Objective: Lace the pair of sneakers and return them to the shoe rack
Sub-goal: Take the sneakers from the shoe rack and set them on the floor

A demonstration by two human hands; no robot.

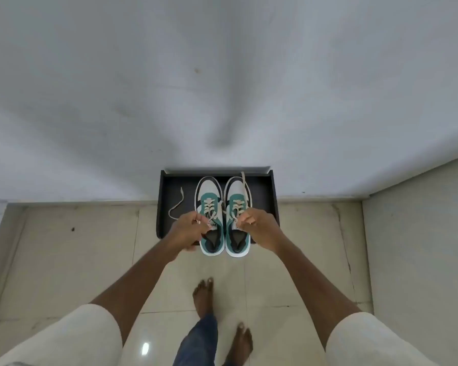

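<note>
Nearest the head camera, two pale short sleeves are seen at the bottom corners, cut off by the frame edge. Between them, two bare feet are planted on the glossy tiled floor, the legs above them largely cropped.

Both arms are stretched forward. The left hand is closed on the tongue area of the left sneaker, its fingers pinched around lace ends. The right hand is likewise clenched at the tongue of the right sneaker. Exactly what each grip encloses is hidden by the knuckles.

The white-and-teal sneakers are held side by side, toes toward the wall, over the dark shoe rack; whether their soles touch it cannot be told. The heels reach past its near edge. One loose lace trails over the rack's left part; another runs over the right toe.
</note>
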